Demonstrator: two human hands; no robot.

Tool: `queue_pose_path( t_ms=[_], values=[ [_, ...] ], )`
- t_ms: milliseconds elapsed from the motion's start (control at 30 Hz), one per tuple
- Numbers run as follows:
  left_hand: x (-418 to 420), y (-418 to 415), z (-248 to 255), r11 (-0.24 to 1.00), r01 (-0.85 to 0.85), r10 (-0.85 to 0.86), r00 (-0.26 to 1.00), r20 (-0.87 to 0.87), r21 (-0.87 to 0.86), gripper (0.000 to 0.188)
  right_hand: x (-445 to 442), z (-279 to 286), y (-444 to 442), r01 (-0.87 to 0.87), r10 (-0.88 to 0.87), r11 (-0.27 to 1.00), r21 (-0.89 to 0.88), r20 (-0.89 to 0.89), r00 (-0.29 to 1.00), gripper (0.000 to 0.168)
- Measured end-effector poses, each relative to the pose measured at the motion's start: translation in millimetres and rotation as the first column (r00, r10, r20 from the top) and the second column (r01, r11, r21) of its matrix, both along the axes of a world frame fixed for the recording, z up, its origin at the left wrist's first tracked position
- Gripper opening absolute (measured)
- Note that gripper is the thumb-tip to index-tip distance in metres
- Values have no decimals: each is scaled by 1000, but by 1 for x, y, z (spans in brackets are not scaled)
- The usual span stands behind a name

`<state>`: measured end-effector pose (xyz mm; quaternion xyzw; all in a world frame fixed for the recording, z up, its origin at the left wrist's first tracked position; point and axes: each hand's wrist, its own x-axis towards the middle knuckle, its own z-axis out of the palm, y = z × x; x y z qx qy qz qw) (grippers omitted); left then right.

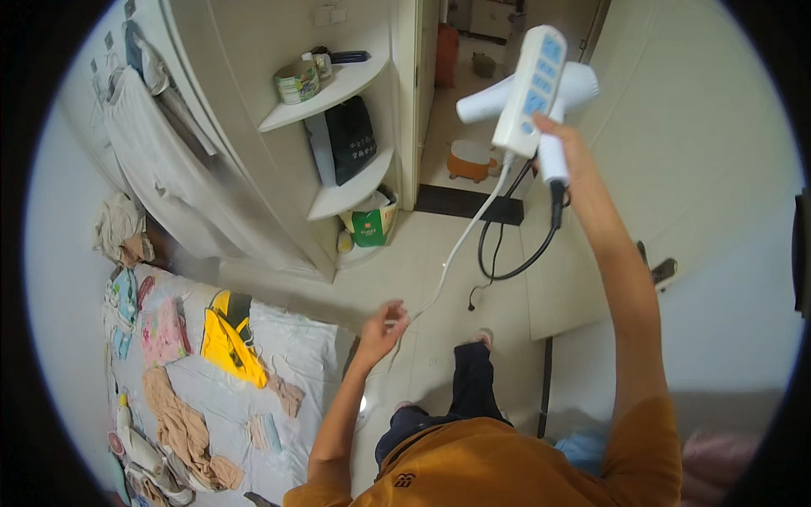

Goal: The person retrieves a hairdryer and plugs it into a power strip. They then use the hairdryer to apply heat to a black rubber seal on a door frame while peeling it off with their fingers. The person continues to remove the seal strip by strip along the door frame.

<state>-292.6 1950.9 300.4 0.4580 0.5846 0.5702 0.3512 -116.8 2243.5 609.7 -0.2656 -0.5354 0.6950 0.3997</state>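
Raised at the upper right, my right hand [566, 149] grips a white power strip [518, 127] with blue sockets together with a white hair dryer [553, 158]. The dryer's barrel lies partly behind the strip. Its black cord [526, 274] hangs in a loop, and a thin dark end with a plug [471, 307] dangles above the floor. From the strip, a white cord [466, 237] runs down to my left hand [383, 333]. The fingers there are curled with the cord at the tips; whether they pinch it is unclear.
A bed [304, 355] with scattered clothes, including a yellow garment [233, 345], lies at left. Corner shelves [345, 199] hold a can and bags beside a doorway with a dark threshold [469, 204]. An open door [690, 158] stands at right. Beyond is an orange stool [470, 166].
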Motion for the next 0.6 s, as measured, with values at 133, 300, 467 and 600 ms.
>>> queue_pose_path(
  t_ms=[133,300,467,600],
  values=[
    [6,130,95,968,-154,99,960,261,200,40,-16,-54,60,-136,141,988,-70,68,988,47],
    [11,277,157,944,-153,63,953,297,292,41,-49,-99,107,-271,266,957,-101,-56,962,42],
    [9,370,150,947,-262,207,941,267,188,42,-72,-124,181,-380,397,901,-209,45,917,42],
    [-23,419,119,932,-330,290,927,236,151,35,-86,-141,244,-381,414,881,-281,63,908,37]
  ],
)
